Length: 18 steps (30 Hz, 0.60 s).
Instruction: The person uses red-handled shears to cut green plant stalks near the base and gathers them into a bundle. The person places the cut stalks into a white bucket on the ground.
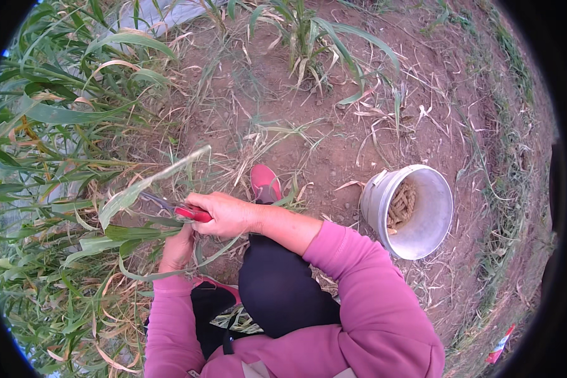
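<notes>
My right hand [225,213] is closed around the red handles of a pair of pruning shears [195,215]. The dark blades point left, in among long green leaves. Just below it, my left hand [177,249] grips a leafy green stalk [132,234], whose broad blades fan out to the left. The two hands are close together, and the right one partly hides the fingers of the left. Where the stalk meets the blades is covered by leaves.
A white bucket [373,211] stands on the soil to my right, with tan, knobbly seed heads [402,205] inside. Dense grassy plants [50,164] fill the left side. One leafy clump [305,44] grows ahead. A red and white wrapper [499,345] lies at lower right.
</notes>
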### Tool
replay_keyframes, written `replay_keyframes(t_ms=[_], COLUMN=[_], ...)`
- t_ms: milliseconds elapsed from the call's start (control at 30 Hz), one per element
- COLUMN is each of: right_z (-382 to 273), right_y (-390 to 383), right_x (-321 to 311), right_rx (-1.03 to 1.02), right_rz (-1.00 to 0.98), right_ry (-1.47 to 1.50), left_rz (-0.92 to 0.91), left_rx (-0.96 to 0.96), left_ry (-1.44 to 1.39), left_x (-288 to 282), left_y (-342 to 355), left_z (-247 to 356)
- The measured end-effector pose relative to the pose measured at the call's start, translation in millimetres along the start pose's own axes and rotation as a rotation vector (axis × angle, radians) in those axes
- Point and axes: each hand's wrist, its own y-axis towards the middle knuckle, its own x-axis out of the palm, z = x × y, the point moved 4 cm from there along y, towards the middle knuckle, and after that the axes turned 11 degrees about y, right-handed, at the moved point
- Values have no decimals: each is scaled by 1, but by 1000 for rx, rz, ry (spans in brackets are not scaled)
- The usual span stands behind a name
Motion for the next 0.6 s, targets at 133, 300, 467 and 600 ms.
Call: replay_keyframes(t_ms=[133, 300, 467, 600], right_z=[36, 121, 169, 199], right_y=[-29, -124, -179, -160], right_x=[-47, -171, -244, -270], right_rx=[103, 533, 811, 883], right_rz=[355, 934, 965, 707], right_ry=[-152, -662, -959, -1054], left_rz=[518, 863, 992, 965], left_rx=[-17, -105, -188, -142], left_ry=[-192, -211, -242, -299], left_x=[-61, -187, -232, -237], left_y=[-21, -85, -130, -132], left_z=[1, -60, -101, -116])
